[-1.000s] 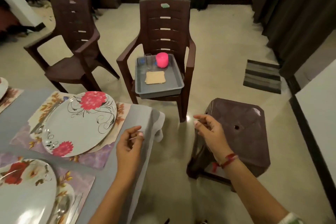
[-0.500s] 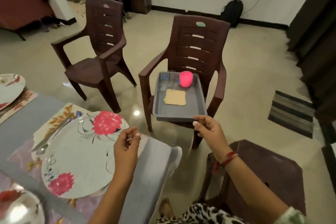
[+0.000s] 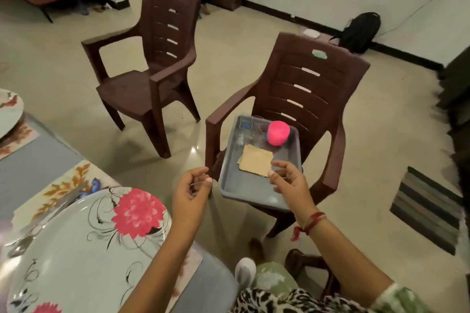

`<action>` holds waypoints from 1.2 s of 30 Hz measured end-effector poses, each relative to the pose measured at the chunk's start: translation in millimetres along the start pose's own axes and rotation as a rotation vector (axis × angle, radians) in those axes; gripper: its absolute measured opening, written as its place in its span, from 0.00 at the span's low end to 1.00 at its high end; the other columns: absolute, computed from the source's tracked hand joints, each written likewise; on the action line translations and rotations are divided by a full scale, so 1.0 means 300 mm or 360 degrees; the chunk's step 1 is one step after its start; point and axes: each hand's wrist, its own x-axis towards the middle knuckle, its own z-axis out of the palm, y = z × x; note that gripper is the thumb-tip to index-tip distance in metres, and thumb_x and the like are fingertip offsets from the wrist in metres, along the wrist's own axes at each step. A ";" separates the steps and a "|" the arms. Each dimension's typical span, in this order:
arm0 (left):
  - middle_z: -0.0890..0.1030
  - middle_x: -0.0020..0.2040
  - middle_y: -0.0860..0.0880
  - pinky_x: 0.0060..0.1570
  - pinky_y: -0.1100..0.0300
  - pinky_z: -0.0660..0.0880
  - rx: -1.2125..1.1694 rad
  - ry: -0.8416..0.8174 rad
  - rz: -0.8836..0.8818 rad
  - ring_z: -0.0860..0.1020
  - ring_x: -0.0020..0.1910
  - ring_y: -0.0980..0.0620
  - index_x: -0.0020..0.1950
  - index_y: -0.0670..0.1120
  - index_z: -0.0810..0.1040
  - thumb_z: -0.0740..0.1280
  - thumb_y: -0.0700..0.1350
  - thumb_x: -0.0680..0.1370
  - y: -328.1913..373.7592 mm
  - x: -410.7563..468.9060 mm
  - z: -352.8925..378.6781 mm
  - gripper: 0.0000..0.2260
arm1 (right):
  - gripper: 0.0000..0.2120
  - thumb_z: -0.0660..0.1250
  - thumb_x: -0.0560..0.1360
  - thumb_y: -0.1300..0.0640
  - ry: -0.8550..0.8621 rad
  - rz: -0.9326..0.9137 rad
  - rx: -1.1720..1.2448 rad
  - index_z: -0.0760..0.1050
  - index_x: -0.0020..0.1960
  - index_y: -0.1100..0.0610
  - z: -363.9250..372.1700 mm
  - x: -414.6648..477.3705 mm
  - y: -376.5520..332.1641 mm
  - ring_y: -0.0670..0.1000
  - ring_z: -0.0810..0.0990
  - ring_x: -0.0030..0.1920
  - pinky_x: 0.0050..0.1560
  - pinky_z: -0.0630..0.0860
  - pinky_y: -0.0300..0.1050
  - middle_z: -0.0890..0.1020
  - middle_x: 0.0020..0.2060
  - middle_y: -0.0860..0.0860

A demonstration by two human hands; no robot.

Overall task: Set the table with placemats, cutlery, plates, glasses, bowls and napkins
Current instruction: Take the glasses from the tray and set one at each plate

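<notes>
Hovering over the near end of the shallow grey plastic tray (image 3: 251,194), the right grip (image 3: 290,180) is being held loosely open and empty. The left grip (image 3: 192,192), just left of the tray, is being held loosely curled, with nothing visibly in it. The tray is being carried on the seat of the right-hand brown plastic armchair (image 3: 305,84), with beige square napkins (image 3: 255,162), clear drinking glasses (image 3: 248,128) and a pink plastic vessel (image 3: 278,132) lying in it. On the grey-clothed bench (image 3: 33,160) at the left, a floral placemat (image 3: 63,190), a white round flowered plate (image 3: 84,249) and a metal spoon (image 3: 23,244) are lying already laid. Napkins, glasses and bowls are judged as waiting to be fetched.
</notes>
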 end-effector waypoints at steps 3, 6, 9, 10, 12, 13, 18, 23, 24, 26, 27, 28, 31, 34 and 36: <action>0.79 0.46 0.52 0.45 0.63 0.75 0.0037 0.0043 -0.0060 0.78 0.45 0.59 0.53 0.53 0.78 0.66 0.41 0.78 -0.051 0.116 0.089 0.08 | 0.11 0.65 0.77 0.59 -0.0094 -0.0016 -0.0007 0.74 0.58 0.53 -0.005 0.207 0.037 0.53 0.77 0.45 0.46 0.76 0.44 0.77 0.43 0.54; 0.80 0.48 0.52 0.44 0.70 0.73 0.0093 0.0111 -0.0196 0.78 0.47 0.61 0.53 0.53 0.78 0.66 0.41 0.78 -0.097 0.248 0.212 0.08 | 0.11 0.66 0.76 0.58 -0.0112 0.0035 0.0034 0.75 0.58 0.52 -0.024 0.434 0.095 0.55 0.77 0.47 0.49 0.76 0.47 0.77 0.45 0.56; 0.80 0.48 0.49 0.42 0.70 0.75 0.0164 0.0158 -0.0339 0.78 0.46 0.57 0.53 0.51 0.78 0.66 0.40 0.78 -0.151 0.417 0.372 0.07 | 0.12 0.67 0.75 0.55 -0.0136 0.0072 -0.0008 0.75 0.58 0.51 -0.068 0.689 0.148 0.55 0.78 0.48 0.50 0.75 0.48 0.78 0.45 0.56; 0.80 0.48 0.48 0.43 0.68 0.76 0.0175 0.0150 -0.0381 0.78 0.47 0.54 0.52 0.50 0.78 0.66 0.39 0.78 -0.160 0.463 0.416 0.07 | 0.11 0.67 0.75 0.56 -0.0125 0.0068 -0.0026 0.75 0.57 0.49 -0.085 0.751 0.159 0.54 0.78 0.48 0.50 0.75 0.48 0.78 0.45 0.55; 0.80 0.49 0.48 0.46 0.60 0.79 0.0220 0.0118 -0.0456 0.79 0.48 0.50 0.54 0.48 0.78 0.66 0.40 0.77 -0.189 0.583 0.516 0.07 | 0.11 0.67 0.76 0.60 -0.0076 0.0065 -0.0043 0.74 0.56 0.48 -0.133 0.891 0.188 0.50 0.78 0.47 0.49 0.76 0.45 0.79 0.44 0.53; 0.81 0.49 0.49 0.48 0.57 0.79 0.0255 0.0107 -0.0495 0.79 0.49 0.50 0.55 0.48 0.78 0.67 0.40 0.77 -0.202 0.643 0.560 0.07 | 0.11 0.66 0.76 0.61 -0.0053 0.0076 -0.0042 0.75 0.56 0.50 -0.159 0.953 0.206 0.45 0.78 0.45 0.48 0.75 0.42 0.79 0.43 0.51; 0.79 0.51 0.51 0.49 0.59 0.77 0.0368 0.0116 -0.0528 0.78 0.50 0.55 0.56 0.48 0.77 0.66 0.41 0.78 -0.253 0.861 0.693 0.08 | 0.12 0.66 0.75 0.63 0.0052 0.0135 -0.0117 0.73 0.58 0.55 -0.240 1.170 0.282 0.34 0.75 0.39 0.41 0.71 0.28 0.77 0.41 0.50; 0.78 0.54 0.48 0.49 0.62 0.76 0.0517 0.0079 -0.0591 0.77 0.48 0.58 0.56 0.49 0.77 0.67 0.42 0.77 -0.361 1.009 0.738 0.08 | 0.13 0.67 0.75 0.64 0.0088 0.0177 -0.0242 0.74 0.59 0.58 -0.243 1.313 0.359 0.42 0.75 0.43 0.42 0.71 0.25 0.76 0.42 0.50; 0.78 0.54 0.48 0.47 0.64 0.76 0.0548 0.0063 -0.0604 0.77 0.48 0.58 0.56 0.50 0.76 0.67 0.42 0.77 -0.382 1.031 0.742 0.08 | 0.14 0.67 0.75 0.64 0.0084 0.0182 -0.0277 0.74 0.59 0.57 -0.240 1.335 0.376 0.43 0.75 0.43 0.42 0.71 0.26 0.76 0.42 0.50; 0.77 0.55 0.48 0.47 0.65 0.75 0.0589 0.0039 -0.0618 0.77 0.49 0.58 0.56 0.51 0.76 0.67 0.42 0.77 -0.422 1.070 0.747 0.09 | 0.14 0.68 0.74 0.63 0.0057 0.0193 -0.0371 0.73 0.59 0.55 -0.236 1.374 0.416 0.46 0.76 0.44 0.42 0.72 0.28 0.76 0.45 0.51; 0.76 0.55 0.48 0.48 0.64 0.75 0.0604 0.0022 -0.0619 0.77 0.50 0.57 0.56 0.51 0.75 0.67 0.42 0.77 -0.441 1.087 0.751 0.09 | 0.15 0.68 0.74 0.63 0.0032 0.0207 -0.0437 0.73 0.59 0.55 -0.233 1.392 0.437 0.47 0.76 0.45 0.42 0.72 0.29 0.76 0.48 0.52; 0.75 0.56 0.49 0.50 0.62 0.75 0.0622 -0.0001 -0.0619 0.76 0.52 0.56 0.56 0.52 0.74 0.67 0.42 0.77 -0.460 1.107 0.753 0.09 | 0.16 0.68 0.74 0.65 -0.0005 0.0204 -0.0506 0.73 0.60 0.56 -0.228 1.411 0.460 0.49 0.76 0.46 0.41 0.71 0.28 0.75 0.51 0.53; 0.72 0.57 0.50 0.57 0.55 0.75 0.0705 -0.0068 -0.0623 0.75 0.55 0.53 0.58 0.52 0.74 0.67 0.43 0.77 -0.506 1.178 0.757 0.11 | 0.19 0.66 0.72 0.69 -0.0137 0.0198 -0.0682 0.73 0.62 0.59 -0.217 1.462 0.514 0.53 0.76 0.51 0.44 0.71 0.30 0.72 0.54 0.52; 0.72 0.60 0.49 0.61 0.54 0.72 0.0838 -0.0119 -0.0615 0.73 0.58 0.53 0.63 0.48 0.72 0.67 0.43 0.77 -0.549 1.239 0.763 0.15 | 0.24 0.66 0.71 0.68 -0.0227 0.0253 -0.0801 0.70 0.65 0.56 -0.204 1.504 0.562 0.55 0.74 0.57 0.54 0.75 0.49 0.71 0.58 0.53; 0.70 0.64 0.49 0.63 0.56 0.69 0.0885 -0.0160 -0.0588 0.70 0.61 0.54 0.67 0.48 0.69 0.70 0.46 0.75 -0.571 1.262 0.770 0.22 | 0.31 0.69 0.70 0.63 -0.0288 0.0301 -0.0894 0.65 0.70 0.53 -0.187 1.516 0.587 0.57 0.70 0.65 0.61 0.72 0.57 0.68 0.65 0.55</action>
